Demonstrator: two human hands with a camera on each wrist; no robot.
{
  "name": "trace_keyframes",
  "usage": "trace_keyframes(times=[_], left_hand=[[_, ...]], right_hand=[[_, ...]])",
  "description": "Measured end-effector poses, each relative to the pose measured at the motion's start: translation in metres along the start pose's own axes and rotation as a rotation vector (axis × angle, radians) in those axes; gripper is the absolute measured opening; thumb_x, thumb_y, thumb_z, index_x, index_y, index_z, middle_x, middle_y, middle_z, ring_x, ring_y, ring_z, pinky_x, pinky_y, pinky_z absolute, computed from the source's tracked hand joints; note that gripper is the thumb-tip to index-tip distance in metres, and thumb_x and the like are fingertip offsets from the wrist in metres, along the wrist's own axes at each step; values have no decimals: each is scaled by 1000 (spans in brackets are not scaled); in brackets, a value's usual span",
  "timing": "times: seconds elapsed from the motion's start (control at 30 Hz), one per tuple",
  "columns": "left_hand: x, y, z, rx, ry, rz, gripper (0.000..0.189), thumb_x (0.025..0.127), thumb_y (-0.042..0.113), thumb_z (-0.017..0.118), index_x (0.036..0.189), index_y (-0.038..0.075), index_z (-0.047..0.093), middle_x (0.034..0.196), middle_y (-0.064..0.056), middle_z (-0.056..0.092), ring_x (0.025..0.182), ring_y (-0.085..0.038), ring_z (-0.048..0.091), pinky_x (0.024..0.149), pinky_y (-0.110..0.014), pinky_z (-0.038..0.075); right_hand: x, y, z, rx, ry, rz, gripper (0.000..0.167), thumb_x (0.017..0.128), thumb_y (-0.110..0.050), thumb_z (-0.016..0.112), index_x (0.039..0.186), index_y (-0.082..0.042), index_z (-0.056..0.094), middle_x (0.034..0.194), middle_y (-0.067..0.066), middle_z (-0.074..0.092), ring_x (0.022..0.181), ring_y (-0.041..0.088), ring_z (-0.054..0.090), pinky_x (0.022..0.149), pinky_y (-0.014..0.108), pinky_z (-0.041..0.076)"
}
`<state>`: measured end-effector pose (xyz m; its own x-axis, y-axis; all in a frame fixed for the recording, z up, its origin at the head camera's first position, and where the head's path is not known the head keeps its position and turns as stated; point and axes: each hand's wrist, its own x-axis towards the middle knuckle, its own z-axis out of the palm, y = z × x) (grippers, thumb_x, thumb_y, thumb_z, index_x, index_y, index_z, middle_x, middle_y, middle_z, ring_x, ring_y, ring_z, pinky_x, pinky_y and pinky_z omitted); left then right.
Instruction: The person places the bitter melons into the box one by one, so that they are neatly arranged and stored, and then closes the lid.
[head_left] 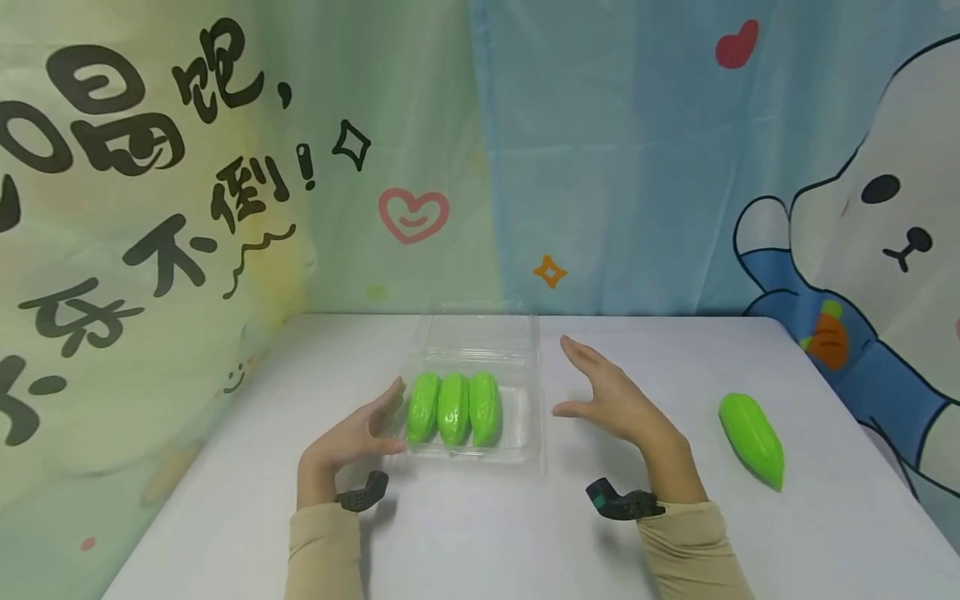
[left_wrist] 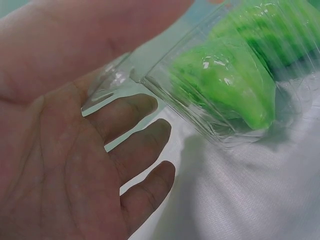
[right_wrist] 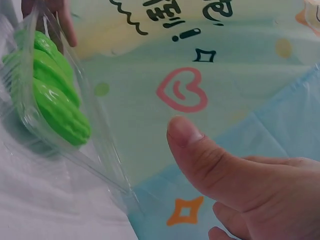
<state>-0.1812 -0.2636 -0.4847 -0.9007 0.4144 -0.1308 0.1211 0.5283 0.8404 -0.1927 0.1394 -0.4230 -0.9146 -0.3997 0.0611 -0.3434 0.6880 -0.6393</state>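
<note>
A clear plastic clamshell box stands mid-table with its lid raised at the back. Three glossy green, ridged, elongated toy vegetables lie side by side in its left part. Beside the box's left wall is my left hand, fingers loosely extended and thumb near the front corner. In the left wrist view, the fingers lie along the box's edge. My right hand hovers right of the box, apart from it, thumb and fingers spread with nothing between them. The right wrist view shows its thumb extended.
Another green toy vegetable lies on the white table at the right, beyond my right hand. Behind the table hangs a printed curtain with a cartoon bear. Each wrist wears a small black device.
</note>
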Motion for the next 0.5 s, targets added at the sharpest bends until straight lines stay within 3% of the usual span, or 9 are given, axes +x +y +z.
trace_keyframes(times=[0.4,0.5], left_hand=[[-1,2,0,-20,-11,6,107,76,23,79,154,12,6,161,-7,6,148,-26,8,120,-45,12],[-1,2,1,-13,-12,9,106,77,23,78,154,11,6,161,-8,6,148,-27,9,120,-45,13]], right_hand=[[-22,36,-30,-35,54,31,103,75,-35,79,152,-8,16,160,10,13,145,38,15,114,60,22],[-31,47,-41,-36,74,54,105,75,-40,78,152,-8,15,161,10,10,145,39,12,112,63,20]])
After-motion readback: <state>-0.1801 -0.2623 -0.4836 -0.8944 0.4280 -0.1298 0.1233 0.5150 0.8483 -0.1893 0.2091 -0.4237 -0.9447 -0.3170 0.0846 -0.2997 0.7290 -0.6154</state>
